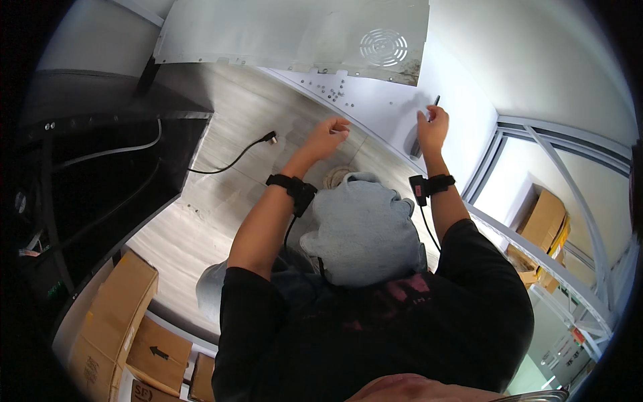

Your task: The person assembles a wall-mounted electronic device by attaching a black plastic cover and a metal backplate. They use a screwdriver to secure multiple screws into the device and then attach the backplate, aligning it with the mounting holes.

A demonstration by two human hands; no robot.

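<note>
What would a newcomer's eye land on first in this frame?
Probably the large grey metal panel with its round vent at the top, and the scatter of small screw-like pieces on the white board just below it. Next, the right hand at a dark, slim tool on that board, and the open black cabinet at the left.

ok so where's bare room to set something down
Bare: the white surface between right hand and metal frame, and most floor between black cable and cardboard boxes. Crowded: beside the grey panel, among scattered screws, and at the dark tool.
</note>
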